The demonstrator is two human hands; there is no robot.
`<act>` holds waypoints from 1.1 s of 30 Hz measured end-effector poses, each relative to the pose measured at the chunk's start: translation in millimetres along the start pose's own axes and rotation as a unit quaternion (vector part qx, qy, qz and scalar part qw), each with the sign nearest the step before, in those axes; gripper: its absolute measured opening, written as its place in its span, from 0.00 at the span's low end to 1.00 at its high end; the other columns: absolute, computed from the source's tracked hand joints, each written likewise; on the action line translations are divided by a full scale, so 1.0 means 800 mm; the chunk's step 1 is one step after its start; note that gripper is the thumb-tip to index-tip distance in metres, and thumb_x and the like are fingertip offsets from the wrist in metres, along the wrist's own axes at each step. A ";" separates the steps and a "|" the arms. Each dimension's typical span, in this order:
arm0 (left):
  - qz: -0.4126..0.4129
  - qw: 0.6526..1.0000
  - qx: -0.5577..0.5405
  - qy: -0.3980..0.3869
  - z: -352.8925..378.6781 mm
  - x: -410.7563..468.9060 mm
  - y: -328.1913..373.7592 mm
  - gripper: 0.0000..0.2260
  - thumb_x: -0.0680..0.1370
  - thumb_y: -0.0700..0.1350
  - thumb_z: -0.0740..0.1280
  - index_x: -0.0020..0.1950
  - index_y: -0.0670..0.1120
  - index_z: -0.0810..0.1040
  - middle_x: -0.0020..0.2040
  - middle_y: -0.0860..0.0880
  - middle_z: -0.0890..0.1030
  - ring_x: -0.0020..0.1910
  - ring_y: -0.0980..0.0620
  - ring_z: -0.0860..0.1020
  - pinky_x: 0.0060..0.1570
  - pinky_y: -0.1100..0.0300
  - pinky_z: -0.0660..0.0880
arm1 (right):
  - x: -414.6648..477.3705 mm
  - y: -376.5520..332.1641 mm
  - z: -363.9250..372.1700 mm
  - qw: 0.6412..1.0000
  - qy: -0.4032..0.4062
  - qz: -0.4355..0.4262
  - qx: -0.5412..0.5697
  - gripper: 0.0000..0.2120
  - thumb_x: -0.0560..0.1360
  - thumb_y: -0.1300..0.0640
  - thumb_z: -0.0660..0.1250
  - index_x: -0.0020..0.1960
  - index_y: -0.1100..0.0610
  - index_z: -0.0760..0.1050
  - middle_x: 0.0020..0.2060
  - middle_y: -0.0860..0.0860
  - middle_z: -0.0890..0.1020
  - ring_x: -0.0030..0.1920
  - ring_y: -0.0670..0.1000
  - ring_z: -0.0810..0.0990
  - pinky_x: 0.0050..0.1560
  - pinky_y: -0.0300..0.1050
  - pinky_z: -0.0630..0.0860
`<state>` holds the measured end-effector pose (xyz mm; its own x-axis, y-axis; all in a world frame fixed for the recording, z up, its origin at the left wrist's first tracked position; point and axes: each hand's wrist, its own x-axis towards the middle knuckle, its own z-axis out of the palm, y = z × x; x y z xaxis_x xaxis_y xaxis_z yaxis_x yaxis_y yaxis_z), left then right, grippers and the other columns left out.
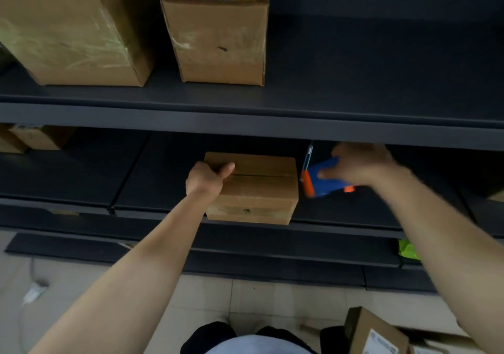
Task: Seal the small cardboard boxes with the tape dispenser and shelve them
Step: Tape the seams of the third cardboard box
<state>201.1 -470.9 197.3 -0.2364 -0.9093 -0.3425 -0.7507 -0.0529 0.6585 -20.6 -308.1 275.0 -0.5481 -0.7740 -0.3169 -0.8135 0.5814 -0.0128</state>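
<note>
You're sealing, I judge: your left hand steadies the small box at frame centre on the middle shelf, fingers grasping its left end. Your right hand grasps the tape dispenser just right of it, orange nose pointing left. Box and seam run left-right; next, draw tape along that seam.

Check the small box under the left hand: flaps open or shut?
Shut: small box flaps lie flat, meeting at a centre seam. Taped: cannot tell.
</note>
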 end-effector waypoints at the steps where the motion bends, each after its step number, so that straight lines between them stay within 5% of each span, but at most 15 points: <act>1: 0.000 1.000 0.000 0.000 0.000 0.001 -0.001 0.29 0.74 0.62 0.67 0.61 0.40 0.71 0.45 0.47 0.74 0.39 0.51 0.73 0.31 0.61 0.67 | -0.003 -0.009 0.011 0.998 0.023 -0.004 -0.059 0.22 0.72 0.37 0.65 0.51 0.55 0.77 0.46 0.53 0.80 0.47 0.54 0.79 0.41 0.42 0.69; 8: 0.008 1.000 -0.004 0.004 0.000 0.000 -0.003 0.27 0.75 0.63 0.65 0.60 0.41 0.71 0.44 0.48 0.74 0.42 0.49 0.74 0.34 0.59 0.68 | -0.006 -0.003 0.113 0.964 0.225 0.135 0.033 0.22 0.79 0.42 0.57 0.51 0.60 0.76 0.42 0.57 0.82 0.46 0.58 0.80 0.52 0.49 0.69; 16: 0.034 0.999 -0.004 -0.008 -0.003 -0.001 -0.008 0.24 0.78 0.62 0.60 0.61 0.42 0.70 0.43 0.50 0.72 0.36 0.55 0.71 0.31 0.61 0.67 | -0.002 0.011 0.167 0.960 0.113 0.248 0.063 0.24 0.80 0.44 0.56 0.63 0.63 0.70 0.59 0.61 0.78 0.63 0.62 0.71 0.68 0.56 0.61; 19: 0.033 0.999 -0.012 -0.016 -0.006 0.000 -0.009 0.24 0.78 0.62 0.60 0.62 0.42 0.71 0.48 0.48 0.74 0.37 0.54 0.72 0.31 0.61 0.67 | -0.006 -0.013 0.138 0.947 0.197 0.214 0.139 0.25 0.79 0.43 0.55 0.64 0.63 0.70 0.59 0.61 0.76 0.63 0.63 0.71 0.64 0.57 0.64; 22: 0.037 0.999 -0.019 -0.023 -0.006 0.000 -0.008 0.26 0.77 0.62 0.61 0.63 0.42 0.70 0.51 0.46 0.76 0.40 0.52 0.74 0.32 0.60 0.68 | -0.010 -0.053 0.115 0.880 0.150 0.119 0.435 0.27 0.76 0.37 0.59 0.57 0.61 0.73 0.48 0.54 0.79 0.53 0.56 0.79 0.51 0.49 0.72; 24: 0.036 0.998 -0.042 -0.039 -0.009 0.000 -0.011 0.27 0.76 0.62 0.63 0.63 0.42 0.71 0.54 0.45 0.76 0.46 0.49 0.76 0.39 0.58 0.72 | -0.009 -0.076 0.107 0.833 0.040 0.119 0.540 0.31 0.74 0.38 0.65 0.66 0.60 0.71 0.56 0.52 0.78 0.58 0.53 0.77 0.54 0.44 0.71; 27: 0.017 0.989 -0.121 -0.085 -0.012 0.003 -0.021 0.27 0.74 0.61 0.68 0.64 0.43 0.72 0.57 0.45 0.77 0.54 0.46 0.77 0.54 0.52 0.75 | 0.000 -0.083 0.115 0.798 -0.001 0.135 0.587 0.30 0.73 0.41 0.68 0.67 0.58 0.71 0.58 0.52 0.79 0.57 0.53 0.77 0.56 0.44 0.73; 31: 0.024 0.984 -0.154 -0.087 -0.011 0.003 -0.023 0.23 0.75 0.56 0.69 0.63 0.43 0.72 0.56 0.45 0.78 0.53 0.47 0.77 0.51 0.55 0.73 | -0.002 -0.072 0.119 0.775 -0.015 0.119 0.621 0.35 0.67 0.33 0.69 0.64 0.56 0.74 0.56 0.50 0.80 0.57 0.52 0.78 0.61 0.48 0.74; 33: 0.027 0.984 -0.151 -0.086 -0.010 0.002 -0.021 0.23 0.75 0.56 0.69 0.63 0.43 0.72 0.55 0.46 0.77 0.52 0.48 0.76 0.50 0.55 0.72 | -0.004 -0.054 0.125 0.790 0.066 0.113 0.600 0.26 0.70 0.35 0.66 0.56 0.54 0.77 0.50 0.50 0.82 0.54 0.53 0.79 0.56 0.48 0.73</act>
<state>218.3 -474.9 191.0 -0.3919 -0.8319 -0.3930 -0.5232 -0.1498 0.8389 35.6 -305.8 181.6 -0.7324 -0.5905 -0.3390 0.0332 0.4663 -0.8840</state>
